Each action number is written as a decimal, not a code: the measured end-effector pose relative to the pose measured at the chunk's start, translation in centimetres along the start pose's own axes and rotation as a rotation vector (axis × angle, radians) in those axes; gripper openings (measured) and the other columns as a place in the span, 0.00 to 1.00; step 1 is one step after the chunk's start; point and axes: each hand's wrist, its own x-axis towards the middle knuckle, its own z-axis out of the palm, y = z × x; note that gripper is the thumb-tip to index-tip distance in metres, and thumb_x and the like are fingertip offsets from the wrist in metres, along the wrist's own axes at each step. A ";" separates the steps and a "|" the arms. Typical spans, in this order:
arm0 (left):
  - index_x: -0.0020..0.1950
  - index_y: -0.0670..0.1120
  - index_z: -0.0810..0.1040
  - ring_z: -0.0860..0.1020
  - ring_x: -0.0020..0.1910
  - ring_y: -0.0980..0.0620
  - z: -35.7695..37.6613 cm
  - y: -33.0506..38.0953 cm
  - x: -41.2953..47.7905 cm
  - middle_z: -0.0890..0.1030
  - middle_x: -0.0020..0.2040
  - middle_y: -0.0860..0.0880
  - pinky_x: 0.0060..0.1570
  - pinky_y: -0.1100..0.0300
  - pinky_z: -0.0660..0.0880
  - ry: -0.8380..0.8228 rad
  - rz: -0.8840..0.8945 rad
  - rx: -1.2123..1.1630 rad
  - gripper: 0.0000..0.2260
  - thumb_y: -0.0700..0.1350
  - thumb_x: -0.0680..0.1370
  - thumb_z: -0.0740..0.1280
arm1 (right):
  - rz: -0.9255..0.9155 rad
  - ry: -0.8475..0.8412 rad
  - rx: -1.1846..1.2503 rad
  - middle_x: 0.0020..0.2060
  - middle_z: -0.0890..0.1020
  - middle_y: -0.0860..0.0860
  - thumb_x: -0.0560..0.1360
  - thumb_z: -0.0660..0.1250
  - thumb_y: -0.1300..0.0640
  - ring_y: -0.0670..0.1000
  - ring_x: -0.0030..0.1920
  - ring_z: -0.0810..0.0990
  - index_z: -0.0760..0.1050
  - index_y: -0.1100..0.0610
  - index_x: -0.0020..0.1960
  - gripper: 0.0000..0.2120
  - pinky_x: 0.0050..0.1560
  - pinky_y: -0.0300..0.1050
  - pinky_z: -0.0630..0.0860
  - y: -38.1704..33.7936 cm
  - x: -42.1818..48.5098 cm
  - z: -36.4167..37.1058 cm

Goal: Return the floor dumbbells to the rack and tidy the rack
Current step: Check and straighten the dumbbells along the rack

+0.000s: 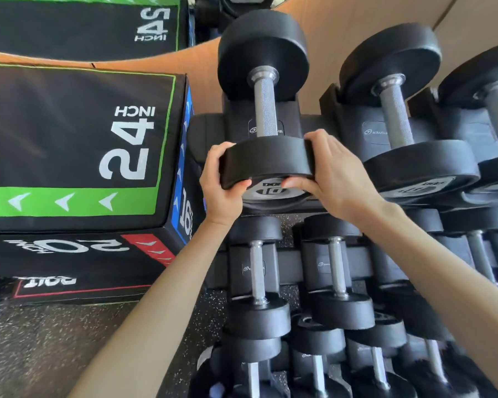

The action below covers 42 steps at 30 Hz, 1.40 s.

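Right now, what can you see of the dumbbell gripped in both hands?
The dumbbell lies front to back in the leftmost saddle of the rack, on its top tier. Two round black heads, rubber-looking, are joined by a knurled steel handle; the near head's face carries a silver plate with unreadable markings. The left hand and right hand grip that near head from either side.

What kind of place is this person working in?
Most likely a gym or weight room: a tiered rack full of black dumbbells, padded jump boxes marked 24 inch, and speckled rubber flooring.
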 end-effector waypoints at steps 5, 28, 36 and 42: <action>0.57 0.36 0.70 0.71 0.51 0.66 0.9 -0.4 -1.2 0.73 0.53 0.68 0.55 0.65 0.68 0.086 -0.122 -0.025 0.19 0.44 0.69 0.57 | -0.011 -0.024 -0.173 0.46 0.76 0.60 0.68 0.50 0.28 0.61 0.42 0.74 0.70 0.66 0.54 0.41 0.42 0.53 0.71 -1.5 0.5 -0.8; 0.57 0.46 0.65 0.68 0.46 0.58 -0.9 2.3 1.5 0.70 0.49 0.47 0.49 0.75 0.64 -0.398 -0.035 0.215 0.17 0.51 0.73 0.62 | 0.204 -0.014 0.474 0.53 0.68 0.50 0.68 0.62 0.35 0.46 0.51 0.67 0.62 0.63 0.64 0.37 0.50 0.34 0.63 1.5 -1.9 1.6; 0.58 0.37 0.69 0.70 0.48 0.62 -0.8 2.5 0.7 0.71 0.49 0.48 0.51 0.67 0.67 -0.284 -0.109 0.174 0.20 0.48 0.71 0.62 | 0.121 -0.055 0.400 0.53 0.68 0.50 0.67 0.63 0.37 0.52 0.52 0.69 0.63 0.65 0.63 0.37 0.50 0.37 0.62 1.9 -1.3 0.9; 0.57 0.42 0.67 0.69 0.49 0.68 -0.9 2.4 0.4 0.69 0.49 0.56 0.51 0.72 0.65 -0.211 -0.091 0.136 0.15 0.46 0.73 0.61 | 0.115 -0.089 0.376 0.57 0.71 0.56 0.67 0.63 0.37 0.54 0.54 0.70 0.62 0.64 0.64 0.38 0.54 0.43 0.65 1.0 -1.0 0.6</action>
